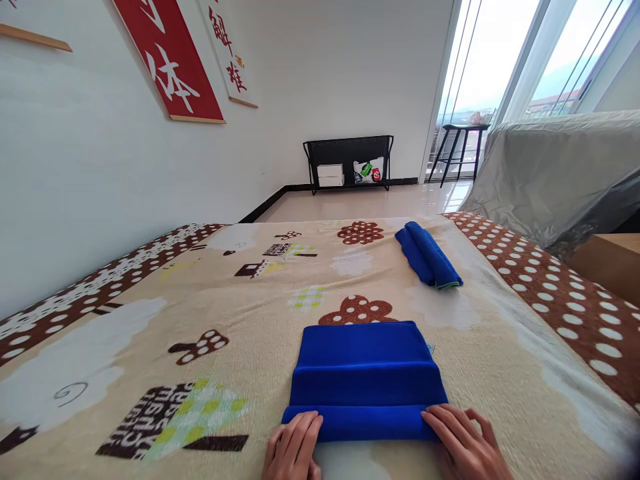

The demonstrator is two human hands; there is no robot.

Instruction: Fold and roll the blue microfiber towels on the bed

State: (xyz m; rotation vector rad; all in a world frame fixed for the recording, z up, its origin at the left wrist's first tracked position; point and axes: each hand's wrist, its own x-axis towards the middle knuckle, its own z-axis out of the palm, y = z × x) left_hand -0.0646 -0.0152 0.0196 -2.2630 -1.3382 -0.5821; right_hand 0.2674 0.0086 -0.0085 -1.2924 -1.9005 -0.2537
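We locate our left hand (295, 448) and right hand (467, 440) at the lower edge of the view. The fingers of both hands are curled over opposite ends of the near, folded strip of the blue cloth (367, 383). Contact is clear; we cannot tell whether the fingertips pinch the fabric or only press on it. The cloth lies in front of us, its flat part extending away from the fold, with crosswise creases. A small pale mark shows beside its right edge; it is too small to read.

Beneath it we have the blanket (250, 300), cream with brown polka-dot borders. At left, a dark printed block (145, 420) carries pale lettering, which we cannot read reliably. Farther out, to the right, a second blue cloth (429, 257) lies rolled up, well apart from the first, with a green edge at its near end.

Beyond the blanket, at right, we note a cardboard box (607, 263) and a bulky item under plastic sheeting (555, 167). On the left wall, a red banner (175, 67) reads "体" in white, the character above being cut off; a white banner (230, 60) reads "解难" in red. Against the far wall, a black rack (349, 147) holds white boxes (331, 175) and a printed item (369, 171) in green and red. A black stool (463, 127) stands by the window.
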